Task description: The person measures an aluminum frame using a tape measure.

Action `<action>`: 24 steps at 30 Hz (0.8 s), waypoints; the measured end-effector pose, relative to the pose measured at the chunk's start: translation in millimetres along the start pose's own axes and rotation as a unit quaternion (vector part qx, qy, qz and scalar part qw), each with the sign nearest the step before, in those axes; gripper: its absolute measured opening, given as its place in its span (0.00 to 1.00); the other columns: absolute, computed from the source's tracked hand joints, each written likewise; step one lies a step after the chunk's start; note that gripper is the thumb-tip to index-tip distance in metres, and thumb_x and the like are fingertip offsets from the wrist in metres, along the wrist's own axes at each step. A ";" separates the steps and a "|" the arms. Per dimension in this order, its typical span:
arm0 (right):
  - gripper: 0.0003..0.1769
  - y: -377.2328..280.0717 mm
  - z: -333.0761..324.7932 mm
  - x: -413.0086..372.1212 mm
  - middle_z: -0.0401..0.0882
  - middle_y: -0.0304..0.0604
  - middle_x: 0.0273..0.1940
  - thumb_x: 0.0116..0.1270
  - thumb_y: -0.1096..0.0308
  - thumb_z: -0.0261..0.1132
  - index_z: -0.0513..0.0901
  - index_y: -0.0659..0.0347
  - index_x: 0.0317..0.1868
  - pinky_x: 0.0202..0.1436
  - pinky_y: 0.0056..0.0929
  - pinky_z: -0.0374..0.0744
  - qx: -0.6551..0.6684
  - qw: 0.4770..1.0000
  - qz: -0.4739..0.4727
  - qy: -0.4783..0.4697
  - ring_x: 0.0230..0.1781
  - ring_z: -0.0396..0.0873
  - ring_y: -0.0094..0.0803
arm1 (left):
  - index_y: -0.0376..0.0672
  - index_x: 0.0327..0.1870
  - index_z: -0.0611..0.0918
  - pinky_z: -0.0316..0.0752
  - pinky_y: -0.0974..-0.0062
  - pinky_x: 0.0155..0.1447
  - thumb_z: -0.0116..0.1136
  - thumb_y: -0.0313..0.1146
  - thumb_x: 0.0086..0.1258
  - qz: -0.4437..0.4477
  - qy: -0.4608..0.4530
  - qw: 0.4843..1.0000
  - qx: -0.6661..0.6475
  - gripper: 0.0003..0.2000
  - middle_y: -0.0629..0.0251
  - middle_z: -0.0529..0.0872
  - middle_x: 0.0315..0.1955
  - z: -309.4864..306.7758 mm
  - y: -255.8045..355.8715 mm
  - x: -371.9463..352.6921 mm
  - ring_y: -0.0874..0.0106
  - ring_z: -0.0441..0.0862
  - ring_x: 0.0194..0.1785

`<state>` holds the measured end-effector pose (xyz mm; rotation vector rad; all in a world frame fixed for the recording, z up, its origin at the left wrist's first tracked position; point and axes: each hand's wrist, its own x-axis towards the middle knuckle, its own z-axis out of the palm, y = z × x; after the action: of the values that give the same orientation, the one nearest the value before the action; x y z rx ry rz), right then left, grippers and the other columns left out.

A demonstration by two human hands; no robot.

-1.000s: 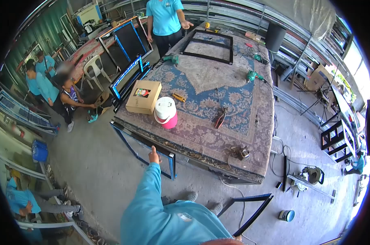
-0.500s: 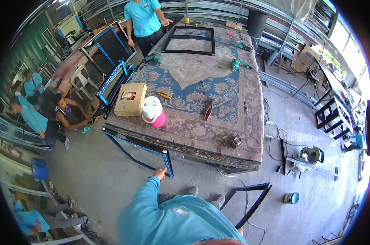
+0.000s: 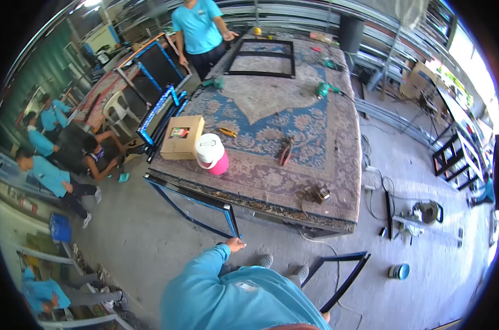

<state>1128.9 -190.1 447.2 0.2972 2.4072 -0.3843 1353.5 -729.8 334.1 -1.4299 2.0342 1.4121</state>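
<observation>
My left hand (image 3: 236, 244), fingers curled together and nothing visible in them, is just below the lower corner of a black window frame with blue film (image 3: 192, 193). That frame leans against the near side of the carpet-covered table (image 3: 293, 206). On my right, a second black frame with blue edges (image 3: 344, 285) stands tilted over the floor beside my feet. My right hand (image 3: 326, 317) grips its near end, mostly hidden by my sleeve and body.
On the table are a cardboard box (image 3: 182, 137), a pink and white jug (image 3: 212, 154), pliers (image 3: 286, 151), green drills (image 3: 326, 89) and a black frame (image 3: 261, 57). A co-worker (image 3: 197, 30) stands behind it; others are at left. A saw (image 3: 425, 213) and bucket (image 3: 398, 271) sit right.
My left hand has come off the leaning frame's side and moved right and down. My right hand keeps its frame. The view has shifted slightly.
</observation>
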 end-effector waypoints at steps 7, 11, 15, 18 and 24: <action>0.36 30.9 45.6 36.1 0.81 0.61 0.46 0.46 0.65 0.77 0.70 0.69 0.54 0.54 0.45 0.78 0.198 0.960 -0.025 0.195 0.45 0.82 0.54 | 0.41 0.41 0.84 0.75 0.61 0.55 0.65 0.58 0.61 -0.005 0.017 1.000 0.018 0.25 0.52 0.87 0.41 -16.9 14.5 -20.9 0.56 0.84 0.47; 0.33 6.3 31.7 29.9 0.82 0.57 0.42 0.45 0.67 0.77 0.73 0.66 0.51 0.52 0.43 0.78 0.196 0.963 0.016 0.184 0.43 0.82 0.51 | 0.39 0.46 0.83 0.75 0.62 0.57 0.65 0.59 0.61 -0.005 0.019 1.000 0.020 0.28 0.49 0.86 0.47 -12.2 -4.1 -13.3 0.54 0.82 0.52; 0.31 7.1 39.3 37.1 0.83 0.55 0.42 0.44 0.66 0.77 0.75 0.67 0.49 0.52 0.42 0.78 0.202 0.962 0.012 0.183 0.43 0.82 0.49 | 0.39 0.46 0.83 0.74 0.61 0.57 0.65 0.59 0.60 -0.032 0.011 0.999 0.028 0.29 0.48 0.86 0.46 -11.9 -10.5 -21.8 0.54 0.82 0.52; 0.29 -1.0 35.6 26.5 0.83 0.55 0.41 0.46 0.67 0.75 0.76 0.68 0.48 0.52 0.43 0.78 0.193 0.962 0.009 0.192 0.42 0.82 0.48 | 0.38 0.46 0.83 0.75 0.61 0.57 0.65 0.59 0.60 -0.016 0.012 1.000 0.017 0.29 0.48 0.86 0.45 -4.1 -16.4 -24.1 0.54 0.82 0.52; 0.28 -17.5 29.7 -1.1 0.84 0.57 0.43 0.51 0.67 0.73 0.76 0.67 0.52 0.52 0.41 0.79 0.162 0.961 -0.011 0.223 0.45 0.83 0.51 | 0.39 0.46 0.84 0.76 0.61 0.56 0.66 0.58 0.60 -0.023 -0.029 0.999 0.033 0.28 0.48 0.86 0.46 7.1 -14.6 -24.3 0.55 0.83 0.51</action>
<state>1141.7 -217.0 429.7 0.5519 2.7828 -0.7982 1375.1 -710.7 339.2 -1.3834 1.9802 1.3386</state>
